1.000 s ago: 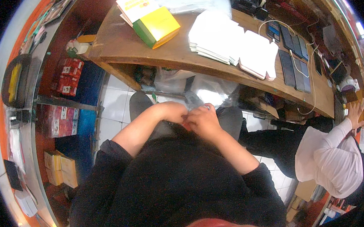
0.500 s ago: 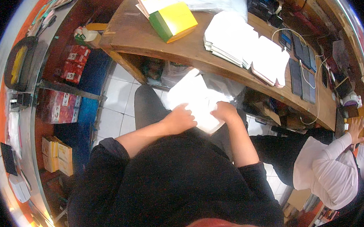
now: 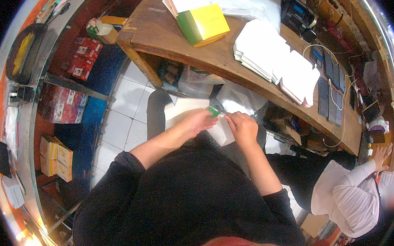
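My left hand (image 3: 199, 123) is closed round a small green object (image 3: 213, 111) above my lap. Its exact kind is too small to tell. Beside it, my right hand (image 3: 243, 127) is closed in a pinch, its thumb and fingertips close to a thin whitish bit at the green object's end. What that pinch holds is unclear. Under both hands a white flat card-like piece (image 3: 183, 106) lies across my thighs, partly covered by the left hand and wrist.
The wooden table (image 3: 154, 32) ahead bears a yellow-green box (image 3: 204, 23), stacked white die-cut cards (image 3: 259, 50), several phones (image 3: 326, 96) and white cables. Shelves with red boxes (image 3: 63, 107) stand at left. Another person in a white head covering (image 3: 348, 199) leans in at lower right.
The green object now shows in my left hand. Both hands have come off the white piece's edges and drawn together above it. The view has shifted slightly, and the glare has lessened.
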